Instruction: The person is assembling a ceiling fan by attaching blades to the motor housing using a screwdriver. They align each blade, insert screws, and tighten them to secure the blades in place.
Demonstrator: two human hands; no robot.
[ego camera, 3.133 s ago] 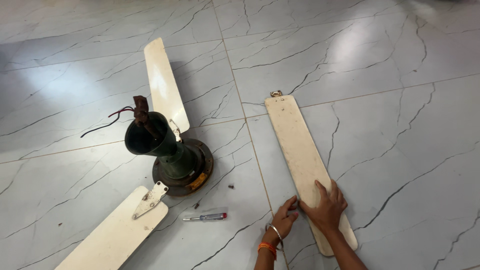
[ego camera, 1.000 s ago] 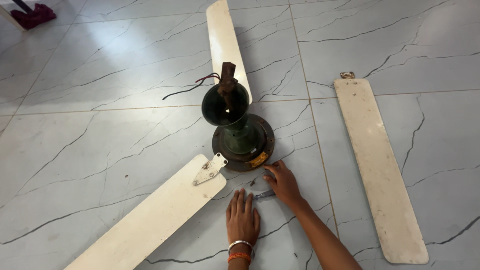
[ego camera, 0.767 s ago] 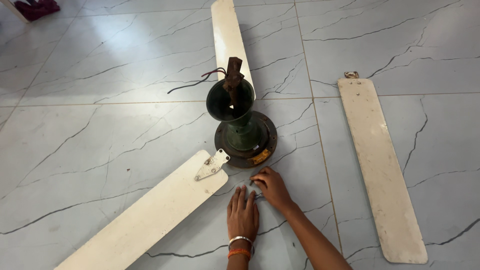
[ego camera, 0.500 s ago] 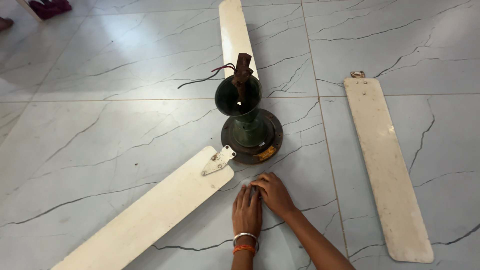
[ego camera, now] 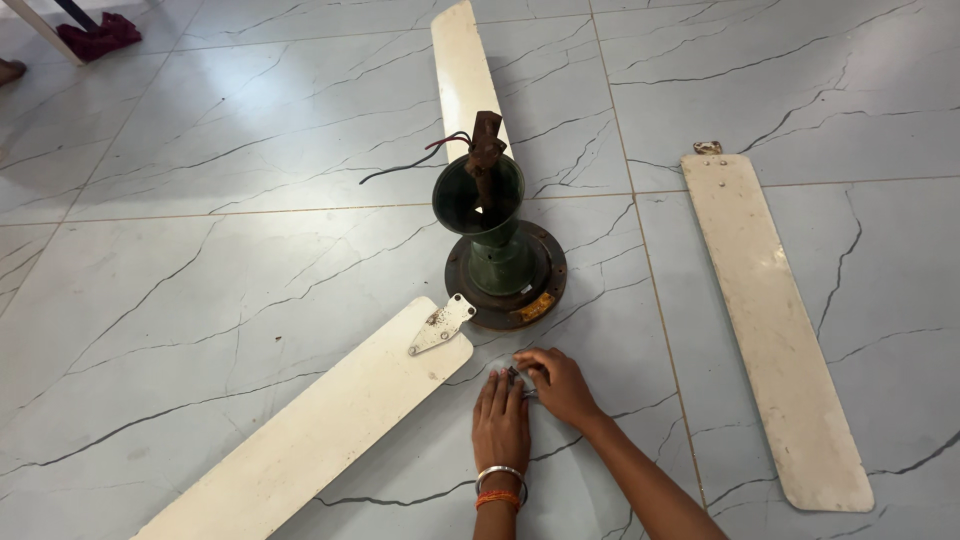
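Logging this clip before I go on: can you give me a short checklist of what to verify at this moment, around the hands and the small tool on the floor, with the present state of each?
1. Both hands in view: ok. The left hand lies flat on the tiled floor; the right hand is beside it.
2. Small tool located: ok, it shows between the two hands.
3. Right hand's grip on the tool: cannot tell, the fingers cover most of it.
4. Fan motor upright: ok, it stands on its base just beyond the hands.
5. Detached blade out of the way: ok, it lies apart, to the right.
6. Blade joined to the motor: cannot tell; its bracket end lies at the base.
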